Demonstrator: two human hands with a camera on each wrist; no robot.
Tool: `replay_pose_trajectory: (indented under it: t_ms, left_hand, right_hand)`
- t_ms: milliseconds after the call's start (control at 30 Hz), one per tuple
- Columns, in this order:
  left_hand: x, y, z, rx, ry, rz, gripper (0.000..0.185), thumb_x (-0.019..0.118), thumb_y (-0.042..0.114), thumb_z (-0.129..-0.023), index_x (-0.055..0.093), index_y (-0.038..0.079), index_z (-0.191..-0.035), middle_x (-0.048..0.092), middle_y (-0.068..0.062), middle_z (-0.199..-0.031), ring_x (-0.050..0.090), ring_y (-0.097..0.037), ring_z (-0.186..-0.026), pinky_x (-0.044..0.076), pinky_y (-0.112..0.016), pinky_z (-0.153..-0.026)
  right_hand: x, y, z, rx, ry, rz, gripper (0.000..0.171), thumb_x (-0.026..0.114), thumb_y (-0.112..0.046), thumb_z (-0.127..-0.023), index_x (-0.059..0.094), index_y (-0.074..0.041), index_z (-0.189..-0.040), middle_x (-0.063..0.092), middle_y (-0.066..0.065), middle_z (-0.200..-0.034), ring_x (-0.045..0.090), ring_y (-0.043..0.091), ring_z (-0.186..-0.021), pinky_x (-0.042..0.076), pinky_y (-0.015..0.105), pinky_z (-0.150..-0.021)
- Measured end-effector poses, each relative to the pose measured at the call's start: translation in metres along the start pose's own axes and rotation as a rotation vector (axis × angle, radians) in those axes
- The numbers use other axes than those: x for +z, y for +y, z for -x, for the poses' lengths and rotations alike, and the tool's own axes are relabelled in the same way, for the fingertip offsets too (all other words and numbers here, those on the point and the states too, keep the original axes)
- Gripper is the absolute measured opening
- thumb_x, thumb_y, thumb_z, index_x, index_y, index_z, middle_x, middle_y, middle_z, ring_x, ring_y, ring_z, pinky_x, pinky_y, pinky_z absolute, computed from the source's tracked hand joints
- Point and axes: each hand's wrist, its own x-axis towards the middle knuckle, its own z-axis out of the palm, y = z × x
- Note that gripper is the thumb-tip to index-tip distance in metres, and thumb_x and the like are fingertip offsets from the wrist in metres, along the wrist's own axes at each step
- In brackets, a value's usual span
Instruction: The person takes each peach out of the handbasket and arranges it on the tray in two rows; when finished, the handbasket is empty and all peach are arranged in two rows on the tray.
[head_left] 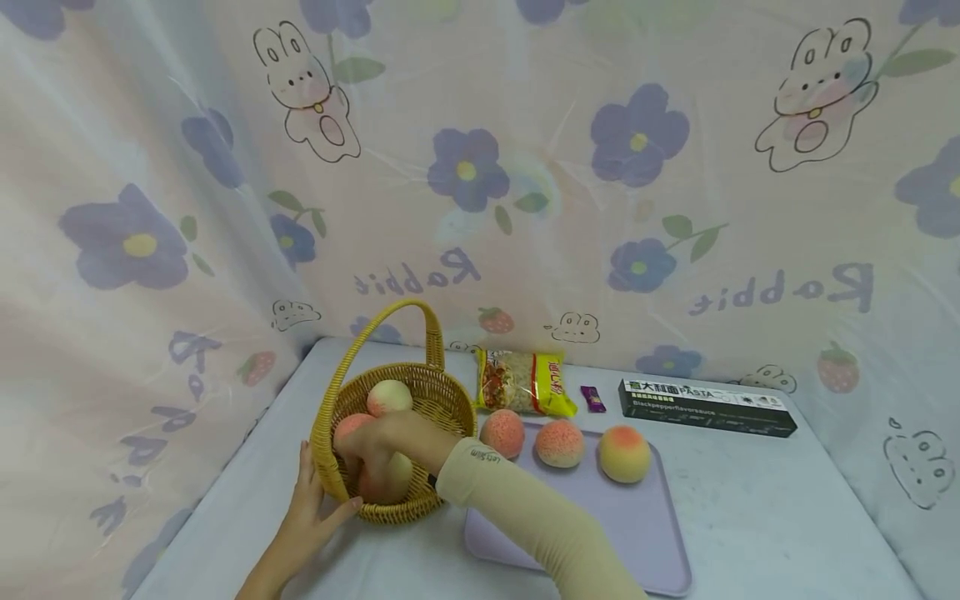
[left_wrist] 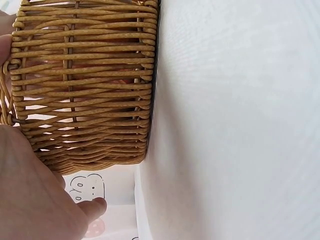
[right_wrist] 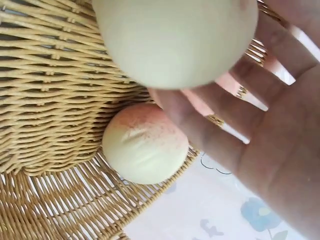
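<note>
The right hand (head_left: 382,442) reaches down into the basket (head_left: 442,400), its grip curled around a peach (right_wrist: 175,35) directly above another peach (right_wrist: 145,145). The left hand (head_left: 311,508), fingers straight, braces the basket's outer wall on the tabletop (head_left: 750,517).

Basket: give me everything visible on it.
The basket is round, woven of tan wicker, with a tall arched handle, standing upright at the table's left end beside the purple tray. It holds peaches. The left hand rests on its outer wall; the right hand reaches inside, gripping a peach.
</note>
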Motion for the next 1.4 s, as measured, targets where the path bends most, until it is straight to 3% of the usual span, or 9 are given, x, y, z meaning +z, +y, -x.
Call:
replay_pose_trajectory:
  t_ms: [133, 233, 467, 767, 867, 1000, 1133, 1400]
  left_hand:
    - [0.0, 0.003, 0.001, -0.024, -0.005, -0.005, 0.087, 0.071, 0.014, -0.091, 0.016, 0.0, -0.158, -0.025, -0.014, -0.162, -0.028, -0.045, -0.143, -0.006, -0.081, -0.1]
    - [0.0, 0.004, 0.001, -0.044, -0.016, -0.004, 0.088, 0.07, 0.016, -0.093, 0.014, 0.003, -0.159, -0.027, -0.013, -0.161, -0.029, -0.042, -0.143, -0.007, -0.082, -0.099]
    - [0.0, 0.005, 0.0, -0.043, -0.017, 0.004, 0.087, 0.069, 0.014, -0.093, 0.014, 0.004, -0.159, -0.028, -0.013, -0.161, -0.031, -0.038, -0.143, -0.007, -0.082, -0.099]
    - [0.0, 0.005, 0.0, -0.017, -0.013, 0.008, 0.087, 0.069, 0.014, -0.092, 0.015, 0.002, -0.159, -0.024, -0.014, -0.162, -0.03, -0.039, -0.144, -0.009, -0.081, -0.1]
    - [-0.001, 0.005, 0.0, -0.016, -0.011, 0.001, 0.087, 0.069, 0.014, -0.091, 0.016, 0.002, -0.159, -0.023, -0.015, -0.163, -0.029, -0.041, -0.144, -0.008, -0.081, -0.1]
    - [0.0, 0.003, 0.0, -0.018, -0.012, 0.004, 0.087, 0.07, 0.013, -0.091, 0.015, 0.0, -0.158, -0.022, -0.016, -0.163, -0.029, -0.043, -0.144, -0.007, -0.081, -0.1]
    - [0.001, 0.002, -0.001, -0.021, -0.01, 0.002, 0.088, 0.071, 0.012, -0.091, 0.015, -0.004, -0.157, -0.023, -0.016, -0.162, -0.028, -0.043, -0.144, -0.006, -0.08, -0.101]
    - [0.0, 0.002, -0.001, -0.016, 0.009, -0.03, 0.089, 0.072, 0.013, -0.09, 0.016, -0.003, -0.158, -0.02, -0.017, -0.163, -0.025, -0.043, -0.145, -0.006, -0.078, -0.104]
  right_hand:
    - [0.003, 0.0, -0.002, 0.073, -0.025, 0.036, 0.049, 0.08, -0.03, -0.085, 0.061, -0.036, -0.13, 0.049, -0.024, -0.134, 0.039, -0.004, -0.122, 0.034, 0.022, -0.106]
    - [0.004, 0.0, -0.003, 0.076, -0.036, 0.063, 0.049, 0.082, -0.025, -0.084, 0.063, -0.036, -0.128, 0.05, -0.025, -0.132, 0.04, -0.003, -0.12, 0.036, 0.023, -0.104]
    - [0.003, 0.005, -0.002, 0.044, -0.026, 0.003, 0.048, 0.083, -0.018, -0.083, 0.067, -0.029, -0.126, 0.054, -0.021, -0.13, 0.045, -0.003, -0.119, 0.04, 0.02, -0.101]
    - [0.004, 0.008, -0.003, 0.058, -0.02, 0.046, 0.051, 0.086, -0.023, -0.079, 0.063, -0.025, -0.124, 0.058, -0.019, -0.121, 0.052, -0.001, -0.111, 0.044, 0.019, -0.095]
    - [0.004, 0.011, 0.0, 0.038, -0.003, 0.005, 0.046, 0.087, -0.019, -0.079, 0.065, -0.024, -0.119, 0.059, -0.018, -0.116, 0.053, 0.0, -0.106, 0.046, 0.02, -0.091]
    - [0.0, 0.021, 0.01, -0.073, 0.067, -0.074, 0.043, 0.085, -0.013, -0.079, 0.071, -0.021, -0.118, 0.063, -0.017, -0.114, 0.053, 0.0, -0.105, 0.046, 0.017, -0.087]
    - [-0.006, 0.039, 0.025, -0.22, 0.176, -0.156, 0.05, 0.084, -0.013, -0.081, 0.068, -0.017, -0.129, 0.062, -0.01, -0.126, 0.052, 0.002, -0.116, 0.043, 0.017, -0.094]
    - [0.004, 0.082, 0.063, -0.374, 0.43, -0.456, 0.057, 0.082, -0.011, -0.083, 0.062, -0.01, -0.137, 0.059, -0.001, -0.138, 0.048, 0.005, -0.127, 0.043, 0.022, -0.101]
